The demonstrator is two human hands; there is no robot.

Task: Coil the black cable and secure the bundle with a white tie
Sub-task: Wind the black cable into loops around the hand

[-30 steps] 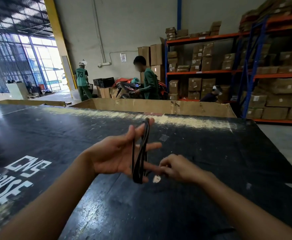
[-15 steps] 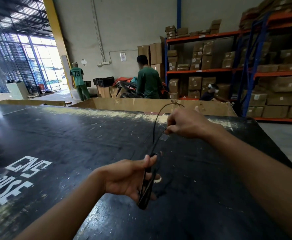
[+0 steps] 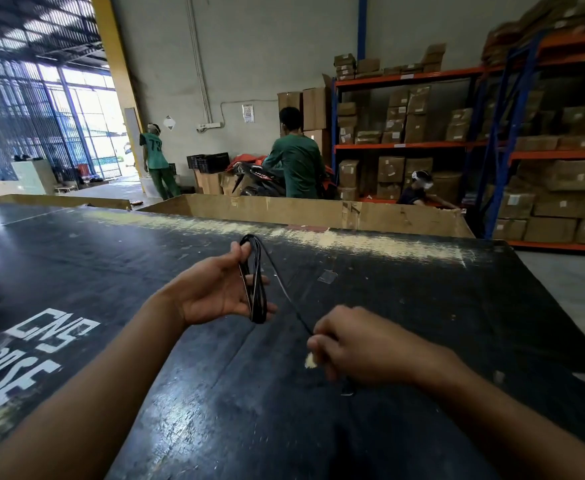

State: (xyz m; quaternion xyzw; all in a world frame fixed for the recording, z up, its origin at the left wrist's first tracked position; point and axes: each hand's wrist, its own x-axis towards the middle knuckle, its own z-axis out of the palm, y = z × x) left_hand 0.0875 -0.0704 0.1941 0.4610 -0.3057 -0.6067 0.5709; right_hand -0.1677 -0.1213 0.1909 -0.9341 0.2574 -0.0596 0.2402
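Several loops of the black cable (image 3: 257,282) are wound around the spread fingers of my left hand (image 3: 214,289), which is held upright above the dark table (image 3: 111,258). One loose strand runs from the top of the coil down and to the right into my right hand (image 3: 356,344). That hand is closed on the strand, low over the table. A small pale scrap (image 3: 311,360) shows just under my right fingers; I cannot tell whether it is the white tie. The cable's tail peeks out below my right wrist.
White painted letters (image 3: 38,341) mark the table at the left. A long cardboard box (image 3: 318,211) lies along the far edge. Beyond it, people stand near a motorbike, and shelving (image 3: 457,143) stacked with cartons fills the right side.
My right hand has swung from far up by the table's back edge down to the near right, laying another turn. My left hand has risen and tilted the coil upright.
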